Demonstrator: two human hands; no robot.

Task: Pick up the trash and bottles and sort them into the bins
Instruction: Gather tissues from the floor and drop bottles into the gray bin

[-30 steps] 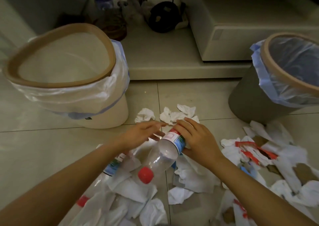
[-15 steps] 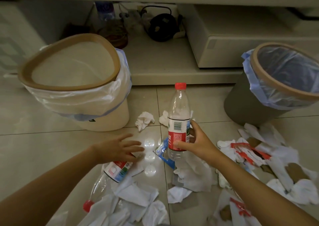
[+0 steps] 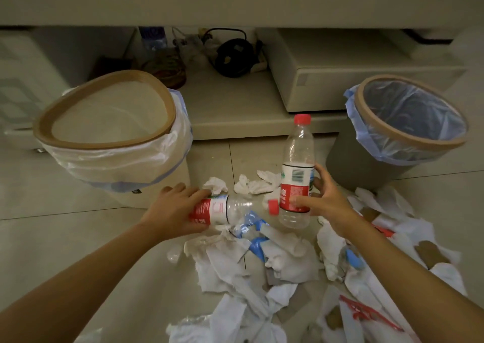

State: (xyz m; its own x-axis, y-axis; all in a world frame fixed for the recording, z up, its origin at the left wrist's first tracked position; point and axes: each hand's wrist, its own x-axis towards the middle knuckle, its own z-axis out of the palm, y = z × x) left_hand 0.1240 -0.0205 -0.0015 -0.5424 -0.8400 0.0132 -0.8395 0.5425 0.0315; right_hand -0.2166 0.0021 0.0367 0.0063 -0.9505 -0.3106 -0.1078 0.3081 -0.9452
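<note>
Nearest, we see crumpled paper trash point(image 3: 230, 261) strewn over the floor point(image 3: 65, 238) from six to three o'clock. We count two bottles and two bins. Our left hand point(image 3: 172, 209) wraps its fingers round the lying bottle point(image 3: 222, 209), cap toward three o'clock. Our right hand point(image 3: 327, 204) grips the upright bottle point(image 3: 297, 175) at its label. Farther off stand the white-lined bin point(image 3: 110, 138) at ten o'clock and the grey bin point(image 3: 398, 138) at two.

Base of sideways clear plastic bottle point(image 3: 230, 207): hidden inside left hand point(image 3: 172, 211).
Crumpled white paper scraps point(image 3: 235, 324): cut by bottom edge.
Red label print on upright clear plastic bottle point(image 3: 297, 170): too small to read.
</note>
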